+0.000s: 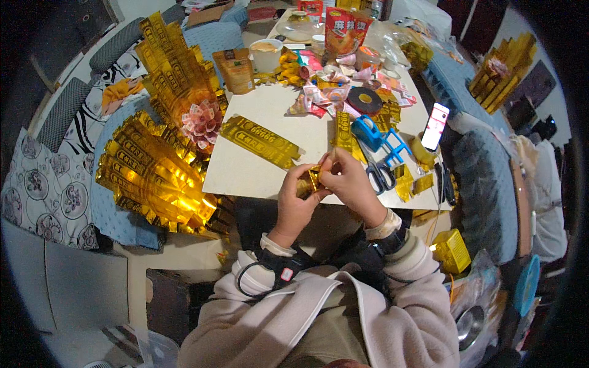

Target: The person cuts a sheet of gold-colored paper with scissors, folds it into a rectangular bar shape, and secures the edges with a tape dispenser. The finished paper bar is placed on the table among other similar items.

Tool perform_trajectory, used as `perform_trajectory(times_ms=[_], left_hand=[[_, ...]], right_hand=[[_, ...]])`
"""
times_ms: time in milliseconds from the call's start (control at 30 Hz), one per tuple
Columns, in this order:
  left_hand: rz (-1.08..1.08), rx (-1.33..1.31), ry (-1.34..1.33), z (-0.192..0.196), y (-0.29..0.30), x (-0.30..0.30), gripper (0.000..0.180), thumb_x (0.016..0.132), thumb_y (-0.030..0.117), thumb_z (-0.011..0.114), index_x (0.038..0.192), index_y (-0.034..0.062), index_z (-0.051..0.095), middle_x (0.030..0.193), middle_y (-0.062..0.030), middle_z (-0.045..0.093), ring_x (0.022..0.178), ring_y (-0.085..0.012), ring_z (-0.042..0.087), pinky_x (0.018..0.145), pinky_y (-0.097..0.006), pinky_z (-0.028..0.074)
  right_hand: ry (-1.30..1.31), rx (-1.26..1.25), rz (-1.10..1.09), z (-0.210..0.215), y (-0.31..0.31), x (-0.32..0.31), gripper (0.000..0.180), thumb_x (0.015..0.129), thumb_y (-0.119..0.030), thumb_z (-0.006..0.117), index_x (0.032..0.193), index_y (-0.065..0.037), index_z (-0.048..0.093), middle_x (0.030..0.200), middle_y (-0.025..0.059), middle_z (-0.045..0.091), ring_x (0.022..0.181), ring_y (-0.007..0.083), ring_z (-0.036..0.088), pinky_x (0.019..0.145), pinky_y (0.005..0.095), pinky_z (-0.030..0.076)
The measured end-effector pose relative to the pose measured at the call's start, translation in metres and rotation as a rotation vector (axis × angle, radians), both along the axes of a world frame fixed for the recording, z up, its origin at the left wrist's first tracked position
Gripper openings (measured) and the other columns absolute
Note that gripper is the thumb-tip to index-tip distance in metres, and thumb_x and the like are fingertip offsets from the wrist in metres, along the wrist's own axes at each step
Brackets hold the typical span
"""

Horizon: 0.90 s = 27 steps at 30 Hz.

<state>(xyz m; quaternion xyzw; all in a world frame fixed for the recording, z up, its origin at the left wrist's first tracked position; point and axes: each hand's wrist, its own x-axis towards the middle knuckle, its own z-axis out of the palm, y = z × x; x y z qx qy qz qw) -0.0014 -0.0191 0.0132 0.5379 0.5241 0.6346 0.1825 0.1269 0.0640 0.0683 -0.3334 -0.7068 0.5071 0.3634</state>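
Observation:
At the near edge of the table, my left hand (296, 205) and my right hand (354, 186) meet around a small folded piece of gold foil paper (315, 178). Both hands are closed on it, thumbs and fingertips pinching, and much of the piece is hidden by the fingers. Just beyond my left hand lies a flat gold foil strip (261, 141) with printed patterns. Beside my right hand are dark-handled scissors (381, 176), and past them a blue tape dispenser (368, 132). Another gold strip (343, 130) lies beyond my fingers.
Fanned gold foil decorations (150, 175) with a pink paper flower (201, 124) stand left of the white table (245, 178). Pink folded papers (325, 95), a black tape roll (364, 100) and a red food bag (346, 34) crowd the far side. A lit phone (435, 127) leans at the right.

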Motion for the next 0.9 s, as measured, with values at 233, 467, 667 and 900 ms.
perform_trajectory(times_ms=[233, 467, 667, 900], left_hand=[[-0.014, -0.016, -0.022, 0.001, 0.0, 0.001, 0.061, 0.078, 0.012, 0.089, 0.129, 0.0046, 0.056, 0.12, -0.0074, 0.064, 0.111, -0.0211, 0.062, 0.1, -0.036, 0.05], [-0.033, -0.019, -0.037, 0.0, 0.0, 0.003, 0.063, 0.077, 0.014, 0.09, 0.129, 0.0046, 0.056, 0.121, -0.0078, 0.063, 0.112, -0.0213, 0.062, 0.102, -0.037, 0.049], [-0.031, 0.007, 0.015, 0.0, 0.001, 0.002, 0.059, 0.079, 0.011, 0.089, 0.128, 0.0039, 0.056, 0.121, -0.0112, 0.062, 0.112, -0.0247, 0.063, 0.097, -0.036, 0.052], [-0.003, -0.006, 0.033, 0.0, 0.003, 0.005, 0.06, 0.079, 0.01, 0.089, 0.128, 0.0036, 0.055, 0.122, -0.0109, 0.062, 0.112, -0.0242, 0.063, 0.097, -0.036, 0.052]], right_hand=[[0.137, -0.22, 0.098, -0.003, 0.002, 0.008, 0.012, 0.087, -0.006, 0.07, 0.092, -0.004, 0.059, 0.091, 0.0022, 0.063, 0.075, 0.0118, 0.061, 0.063, 0.0254, 0.051], [0.217, -0.469, 0.139, -0.004, 0.005, 0.016, 0.019, 0.09, -0.008, 0.07, 0.105, -0.006, 0.059, 0.099, 0.0, 0.061, 0.072, 0.0033, 0.053, 0.054, 0.02, 0.04], [0.178, -0.378, 0.145, -0.006, 0.005, 0.019, 0.023, 0.092, -0.006, 0.067, 0.113, -0.009, 0.056, 0.096, -0.0034, 0.058, 0.071, 0.0025, 0.051, 0.054, 0.018, 0.038], [0.132, -0.19, 0.101, -0.011, 0.005, 0.014, 0.024, 0.094, -0.007, 0.066, 0.116, -0.008, 0.057, 0.1, -0.0013, 0.059, 0.074, 0.0038, 0.054, 0.057, 0.0185, 0.041]])
